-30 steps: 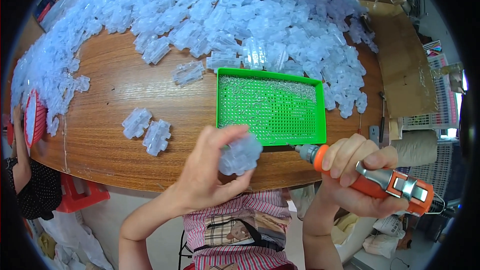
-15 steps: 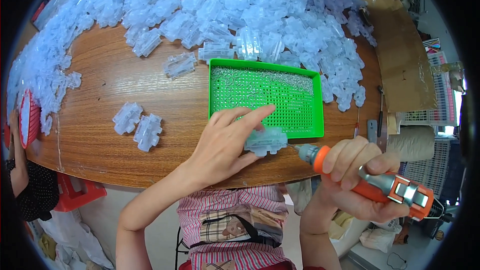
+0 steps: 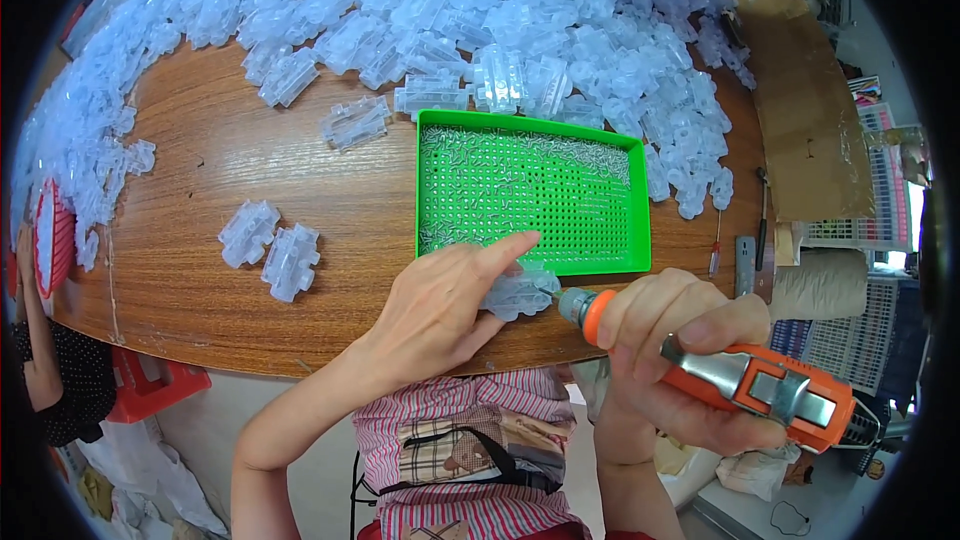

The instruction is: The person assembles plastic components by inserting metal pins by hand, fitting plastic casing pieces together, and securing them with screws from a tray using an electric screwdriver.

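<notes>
My left hand (image 3: 437,302) grips a clear plastic housing (image 3: 520,297) against the table, just before the near edge of a green tray (image 3: 642,210). Its index finger reaches over the tray's near rim. Many small silver screws (image 3: 470,155) lie in that tray, thickest along the far side. In my right hand (image 3: 690,340) is an orange power screwdriver (image 3: 720,380), fingers wrapped round its body and thumb near the metal lever. The driver's tip meets the right end of the housing, slightly tilted. Whether a screw sits at the tip cannot be made out.
A big pile of clear plastic housings (image 3: 440,10) covers the table's far side. Two loose housings (image 3: 290,262) lie to the left. A small screwdriver (image 3: 716,245) rests on the right near a cardboard sheet (image 3: 805,120). Beside a red basket (image 3: 56,240), another person's arm shows at far left.
The power screwdriver has moved left, bringing its tip to the housing. My left hand has shifted slightly toward me and tilted the housing.
</notes>
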Available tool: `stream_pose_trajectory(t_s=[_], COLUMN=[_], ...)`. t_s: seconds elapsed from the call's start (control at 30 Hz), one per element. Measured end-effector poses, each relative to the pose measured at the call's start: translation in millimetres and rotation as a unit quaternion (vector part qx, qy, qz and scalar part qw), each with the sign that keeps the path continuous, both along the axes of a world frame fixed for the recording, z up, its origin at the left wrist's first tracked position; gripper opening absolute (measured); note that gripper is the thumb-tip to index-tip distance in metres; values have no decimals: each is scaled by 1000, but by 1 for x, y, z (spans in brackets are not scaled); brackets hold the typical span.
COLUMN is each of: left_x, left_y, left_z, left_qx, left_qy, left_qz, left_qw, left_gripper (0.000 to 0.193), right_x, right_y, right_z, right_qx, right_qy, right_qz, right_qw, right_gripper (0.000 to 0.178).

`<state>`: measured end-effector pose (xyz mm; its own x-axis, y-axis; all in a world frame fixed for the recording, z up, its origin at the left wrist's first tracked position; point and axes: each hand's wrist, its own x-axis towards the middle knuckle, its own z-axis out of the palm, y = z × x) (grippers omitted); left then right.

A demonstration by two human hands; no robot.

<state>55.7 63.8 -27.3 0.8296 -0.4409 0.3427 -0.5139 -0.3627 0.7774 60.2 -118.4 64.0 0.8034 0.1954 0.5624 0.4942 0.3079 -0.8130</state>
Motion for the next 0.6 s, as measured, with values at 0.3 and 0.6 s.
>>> stream_pose_trajectory(t_s=[0.3, 0.6], left_x=[3, 5], left_y=[-1, -3], left_z=[2, 2], left_qx=[-22, -24], left_qy=[6, 13], left_qz=[10, 3], left_qw=[1000, 1000], left_gripper=[74, 61], right_x=[-1, -4], right_y=[13, 19], right_z=[-15, -16], right_qx=[-14, -50], right_qy=[5, -37], right_qz=[-21, -35], right_qw=[1000, 997], right_gripper=[72, 71])
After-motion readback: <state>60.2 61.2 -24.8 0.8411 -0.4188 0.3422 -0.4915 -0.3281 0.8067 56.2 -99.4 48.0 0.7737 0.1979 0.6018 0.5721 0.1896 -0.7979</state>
